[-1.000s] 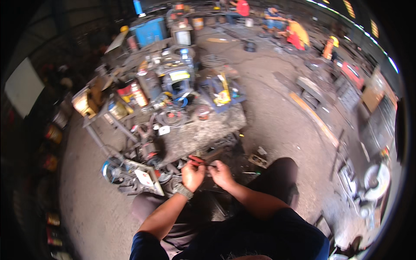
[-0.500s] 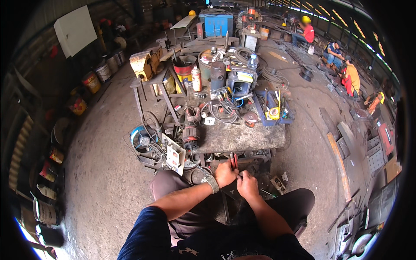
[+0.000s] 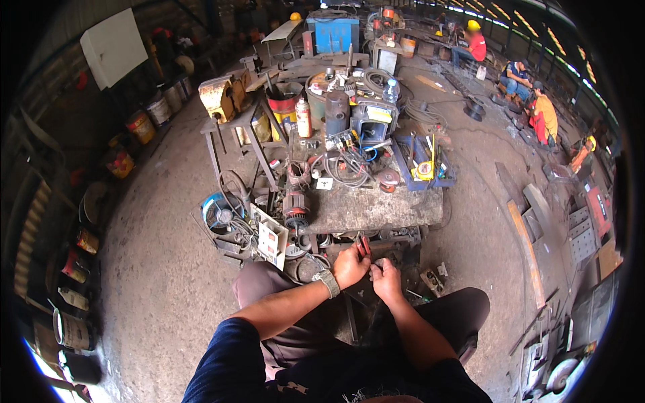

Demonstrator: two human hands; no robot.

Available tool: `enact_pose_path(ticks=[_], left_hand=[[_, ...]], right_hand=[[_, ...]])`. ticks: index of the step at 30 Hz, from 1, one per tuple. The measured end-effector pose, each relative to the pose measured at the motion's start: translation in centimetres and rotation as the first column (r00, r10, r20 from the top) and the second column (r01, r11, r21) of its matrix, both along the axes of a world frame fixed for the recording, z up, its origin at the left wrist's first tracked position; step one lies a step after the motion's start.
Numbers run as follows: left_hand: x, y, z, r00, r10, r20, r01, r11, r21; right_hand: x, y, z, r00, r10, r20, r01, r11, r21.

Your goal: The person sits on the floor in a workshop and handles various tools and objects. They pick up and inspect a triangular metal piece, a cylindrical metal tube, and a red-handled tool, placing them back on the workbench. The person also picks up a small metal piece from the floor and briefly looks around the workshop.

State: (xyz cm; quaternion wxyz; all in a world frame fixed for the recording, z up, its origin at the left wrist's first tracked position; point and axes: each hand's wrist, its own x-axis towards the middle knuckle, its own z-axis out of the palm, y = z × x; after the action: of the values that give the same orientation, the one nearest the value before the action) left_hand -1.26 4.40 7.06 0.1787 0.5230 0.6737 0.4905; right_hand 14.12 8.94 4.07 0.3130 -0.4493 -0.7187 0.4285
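Note:
My left hand [image 3: 350, 267], with a watch at the wrist, is closed round what look like red-handled pliers [image 3: 363, 246]. Their red part sticks up past my fingers, just off the near edge of the worktable [image 3: 376, 211]. My right hand [image 3: 385, 281] is close beside it on the right, thumb and fingers pinched together. Whatever is in that pinch is too small to make out. Both hands are held above the gap between my knees. A red and black power tool body [image 3: 295, 205] lies at the table's left edge, ahead of my left hand.
Across the table stand a blue tool tray [image 3: 428, 164], a spray can [image 3: 303, 119], a dark cylinder [image 3: 337, 113] and coiled cables [image 3: 349, 171]. A blue round fan-like unit [image 3: 220, 211] sits on the floor at left. Several people work at far right; a wooden plank [image 3: 526, 254] lies nearer.
My right hand has drawn slightly right, opening a small gap from my left hand. The pliers remain in my left hand, nearly in place. The view has shifted a little.

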Motion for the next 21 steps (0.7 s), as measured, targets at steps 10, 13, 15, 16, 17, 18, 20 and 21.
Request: enact_pose_path(ticks=[10,13,15,16,17,18,20,21], left_hand=[[1.3,-0.5,1.1,0.995,-0.092,0.026,0.092,0.996,0.016],[1.4,-0.5,1.3,0.992,-0.126,0.011,0.126,0.992,0.011],[1.3,-0.4,1.0,0.985,-0.173,-0.020,0.173,0.984,0.035],[1.2,-0.4,0.8,0.981,-0.192,-0.036,0.194,0.980,0.045],[1.0,-0.5,0.7,0.977,-0.204,-0.062,0.206,0.978,0.035],[0.9,-0.5,0.5,0.973,-0.215,-0.088,0.218,0.976,0.025],[0.9,-0.5,0.7,0.967,-0.228,-0.113,0.231,0.973,0.012],[0.9,-0.4,0.8,0.968,-0.226,-0.113,0.228,0.974,0.009]], right_hand=[[-0.1,0.5,-1.0,0.941,-0.134,-0.311,-0.006,0.912,-0.410],[0.3,0.8,-0.9,0.892,-0.160,-0.422,-0.090,0.853,-0.514],[0.6,1.1,-1.2,0.854,-0.171,-0.491,-0.152,0.822,-0.550],[0.5,1.1,-0.7,0.829,-0.202,-0.522,-0.183,0.783,-0.594],[0.6,1.1,-0.3,0.802,-0.234,-0.549,-0.217,0.742,-0.634],[0.6,1.0,0.1,0.775,-0.268,-0.573,-0.252,0.699,-0.669],[0.8,1.1,0.4,0.727,-0.318,-0.608,-0.316,0.631,-0.709],[0.9,1.2,0.5,0.703,-0.344,-0.623,-0.350,0.595,-0.724]])
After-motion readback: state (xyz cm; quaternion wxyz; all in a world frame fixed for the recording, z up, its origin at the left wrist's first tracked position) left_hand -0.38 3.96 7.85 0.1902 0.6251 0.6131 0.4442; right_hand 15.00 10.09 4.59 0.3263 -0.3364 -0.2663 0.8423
